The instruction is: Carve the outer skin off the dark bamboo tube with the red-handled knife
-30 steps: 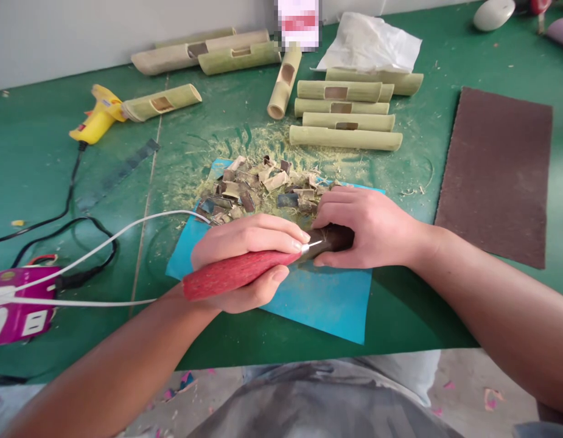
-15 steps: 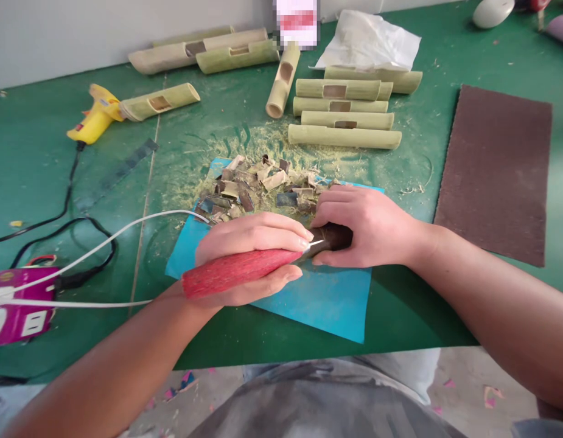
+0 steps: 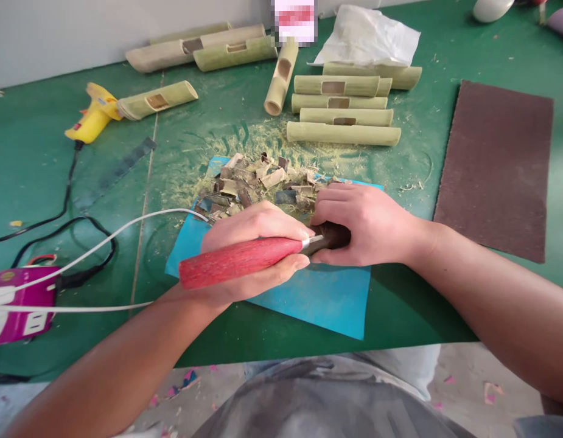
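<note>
My left hand (image 3: 258, 243) is wrapped round the red handle of a carving knife (image 3: 226, 267); its short metal blade points right into a dark bamboo piece (image 3: 329, 236). My right hand (image 3: 367, 225) is closed over that dark piece and presses it onto a blue sheet (image 3: 327, 298) on the green table (image 3: 44, 176). Most of the piece is hidden under my fingers. Just beyond my hands lies a heap of cut bamboo chips (image 3: 254, 182) amid pale sawdust.
Several pale bamboo tubes (image 3: 342, 115) with square cut-outs lie at the back, more (image 3: 194, 52) along the wall. A yellow glue gun (image 3: 92, 115), a purple power strip (image 3: 16, 304) with white cable, a brown sandpaper sheet (image 3: 495, 170) and a white plastic bag (image 3: 370, 36) surround them.
My left hand has pushed the knife slightly right and up, so the blade is deeper against the dark piece. My right hand has stayed put.
</note>
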`<state>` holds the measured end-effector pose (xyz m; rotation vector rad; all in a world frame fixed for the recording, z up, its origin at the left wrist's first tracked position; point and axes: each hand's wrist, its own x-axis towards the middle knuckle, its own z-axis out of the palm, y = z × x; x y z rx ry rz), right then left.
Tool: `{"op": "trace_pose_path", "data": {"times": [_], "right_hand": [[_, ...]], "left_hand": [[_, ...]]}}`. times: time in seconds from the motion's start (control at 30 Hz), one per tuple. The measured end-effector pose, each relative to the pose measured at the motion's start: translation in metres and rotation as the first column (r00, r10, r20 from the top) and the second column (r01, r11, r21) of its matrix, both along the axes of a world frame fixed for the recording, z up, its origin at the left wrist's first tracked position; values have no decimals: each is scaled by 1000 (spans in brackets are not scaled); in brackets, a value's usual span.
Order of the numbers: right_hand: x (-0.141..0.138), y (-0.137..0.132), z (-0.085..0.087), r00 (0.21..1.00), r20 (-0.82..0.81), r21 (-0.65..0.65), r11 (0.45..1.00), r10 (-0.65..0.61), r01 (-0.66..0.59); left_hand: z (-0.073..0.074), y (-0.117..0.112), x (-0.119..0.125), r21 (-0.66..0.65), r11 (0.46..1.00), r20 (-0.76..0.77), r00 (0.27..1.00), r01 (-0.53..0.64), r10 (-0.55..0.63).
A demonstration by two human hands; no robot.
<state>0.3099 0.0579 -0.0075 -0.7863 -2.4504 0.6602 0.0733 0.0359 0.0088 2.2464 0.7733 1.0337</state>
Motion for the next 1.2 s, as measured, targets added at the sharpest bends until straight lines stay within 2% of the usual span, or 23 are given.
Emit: {"op": "trace_pose_path", "data": {"times": [0.2, 0.37, 0.73, 0.97, 1.2], "right_hand": [[0, 1, 1, 1000, 4, -9, 1000, 2, -2], [0, 2, -1, 1000, 13, 10, 1000, 2, -2], [4, 3, -1, 1000, 3, -1, 1000, 9, -9], [5, 3, -2, 1000, -5, -15, 1000, 12, -12], [6, 4, -2, 1000, 1, -8, 1000, 7, -7]], "left_hand": [[3, 1, 5, 59, 996, 18, 997, 73, -74], [0, 2, 5, 30, 998, 88, 994, 64, -66], [-8, 2, -2, 129, 992, 165, 986, 16, -38], [-12, -1, -2, 132, 990, 215, 977, -40, 11], [-23, -3, -10, 113, 986, 252, 964, -120, 88]]}}
